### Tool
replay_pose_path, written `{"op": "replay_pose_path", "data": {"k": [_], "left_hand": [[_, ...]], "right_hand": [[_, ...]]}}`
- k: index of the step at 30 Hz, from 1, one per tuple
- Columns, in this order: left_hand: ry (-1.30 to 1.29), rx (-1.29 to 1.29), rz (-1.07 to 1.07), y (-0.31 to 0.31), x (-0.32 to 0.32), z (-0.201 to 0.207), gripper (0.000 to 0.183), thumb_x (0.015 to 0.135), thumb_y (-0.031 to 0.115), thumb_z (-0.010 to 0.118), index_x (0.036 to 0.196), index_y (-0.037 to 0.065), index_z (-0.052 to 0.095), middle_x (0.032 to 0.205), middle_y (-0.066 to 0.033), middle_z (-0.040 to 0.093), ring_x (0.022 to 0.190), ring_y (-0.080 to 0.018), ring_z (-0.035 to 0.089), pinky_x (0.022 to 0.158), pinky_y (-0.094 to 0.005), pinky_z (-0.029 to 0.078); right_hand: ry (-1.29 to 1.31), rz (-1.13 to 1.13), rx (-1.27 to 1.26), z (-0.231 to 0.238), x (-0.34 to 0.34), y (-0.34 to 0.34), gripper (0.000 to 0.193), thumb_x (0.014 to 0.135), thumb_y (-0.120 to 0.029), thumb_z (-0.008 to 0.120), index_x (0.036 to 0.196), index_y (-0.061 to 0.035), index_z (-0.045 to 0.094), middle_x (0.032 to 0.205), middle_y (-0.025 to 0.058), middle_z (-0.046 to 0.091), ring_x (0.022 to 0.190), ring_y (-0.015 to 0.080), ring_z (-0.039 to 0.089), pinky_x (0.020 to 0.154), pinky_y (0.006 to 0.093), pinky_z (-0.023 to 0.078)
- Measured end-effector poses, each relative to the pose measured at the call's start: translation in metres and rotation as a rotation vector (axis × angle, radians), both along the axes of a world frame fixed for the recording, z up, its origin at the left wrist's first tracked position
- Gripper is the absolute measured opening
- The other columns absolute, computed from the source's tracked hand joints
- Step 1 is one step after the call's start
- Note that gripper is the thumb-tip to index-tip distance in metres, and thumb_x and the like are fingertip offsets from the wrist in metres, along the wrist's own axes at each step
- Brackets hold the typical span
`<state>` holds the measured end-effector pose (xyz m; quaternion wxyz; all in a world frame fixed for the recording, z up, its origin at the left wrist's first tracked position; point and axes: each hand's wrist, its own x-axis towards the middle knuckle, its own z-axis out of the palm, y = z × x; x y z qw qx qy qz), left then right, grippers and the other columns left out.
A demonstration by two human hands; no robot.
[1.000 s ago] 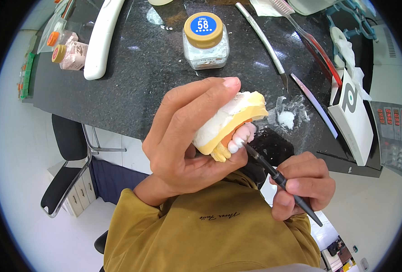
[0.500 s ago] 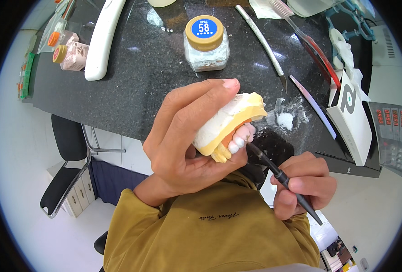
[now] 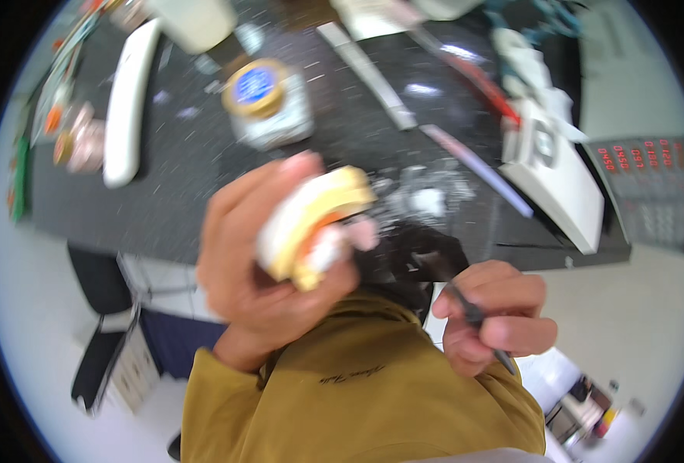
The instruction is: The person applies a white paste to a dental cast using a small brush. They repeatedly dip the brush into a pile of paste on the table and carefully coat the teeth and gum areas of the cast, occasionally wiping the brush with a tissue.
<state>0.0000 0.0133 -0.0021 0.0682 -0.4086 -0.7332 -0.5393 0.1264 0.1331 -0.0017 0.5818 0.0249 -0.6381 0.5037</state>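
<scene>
My left hand (image 3: pixel 238 231) is closed around a dental cast (image 3: pixel 286 224) of white and yellow plaster with an orange strip. White and pink material coats some of its teeth (image 3: pixel 364 231); motion blurs the details. Off to the right, my right hand (image 3: pixel 512 297) pinches a slim black brush (image 3: pixel 473 315), its tip pointing up and left, apart from the cast. A small mound of white powder (image 3: pixel 427 202) lies on the dark worktop (image 3: pixel 195 147), beyond and between the hands. Behind the left hand stands a glass jar (image 3: pixel 274 127) with a gold lid.
A white curved handle (image 3: pixel 130 108) and pink-filled jars (image 3: pixel 87 143) are at the left. A thin knife-like tool (image 3: pixel 369 77), a pale file (image 3: pixel 477 170), a red-handled brush (image 3: pixel 477 81) and a white box (image 3: pixel 562 181) lie toward the right. A device with red digits (image 3: pixel 651 185) is beyond.
The cast in my left hand has shifted left, and the brush tip has come away from its teeth. The whole view has turned and blurred. Both hands keep their holds.
</scene>
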Motion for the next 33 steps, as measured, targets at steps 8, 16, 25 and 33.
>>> {"op": "replay_pose_path", "data": {"k": [8, 16, 25, 33], "left_hand": [[-0.676, 0.429, -0.237, 0.026, 0.01, 0.021, 0.05, 0.075, -0.001, 0.064, 0.123, -0.007, 0.051, 0.116, -0.0176, 0.056, 0.104, -0.0219, 0.06, 0.089, -0.031, 0.05], [-0.5, 0.437, -0.307, 0.042, 0.009, 0.022, 0.051, 0.074, -0.008, 0.061, 0.124, -0.006, 0.05, 0.118, -0.0167, 0.057, 0.108, -0.0187, 0.057, 0.091, -0.0286, 0.047], [-0.341, 0.413, -0.286, 0.037, 0.013, 0.021, 0.054, 0.072, -0.01, 0.06, 0.125, -0.006, 0.049, 0.118, -0.0167, 0.055, 0.11, -0.0208, 0.057, 0.093, -0.0304, 0.047], [-0.307, 0.407, -0.274, 0.036, 0.013, 0.025, 0.053, 0.072, -0.008, 0.061, 0.124, -0.006, 0.05, 0.117, -0.0164, 0.056, 0.108, -0.0208, 0.058, 0.092, -0.0315, 0.048]], "right_hand": [[-1.026, -0.632, 0.692, 0.062, 0.002, 0.17, 0.029, 0.088, -0.027, 0.063, 0.106, -0.0032, 0.065, 0.086, 0.0173, 0.067, 0.075, 0.0262, 0.066, 0.068, 0.0321, 0.05], [-1.331, -0.702, 0.727, 0.057, -0.028, 0.184, 0.023, 0.089, -0.026, 0.059, 0.097, -0.007, 0.069, 0.07, 0.0171, 0.064, 0.066, 0.0358, 0.061, 0.061, 0.038, 0.048], [-1.553, -0.685, 0.755, 0.054, -0.036, 0.176, 0.024, 0.086, -0.027, 0.062, 0.091, -0.0054, 0.071, 0.068, 0.0158, 0.065, 0.067, 0.0353, 0.064, 0.063, 0.0411, 0.049], [-1.186, -0.793, 0.702, 0.068, -0.032, 0.171, 0.019, 0.089, -0.021, 0.057, 0.085, -0.0037, 0.063, 0.065, 0.0172, 0.061, 0.064, 0.038, 0.06, 0.059, 0.0426, 0.046]]}}
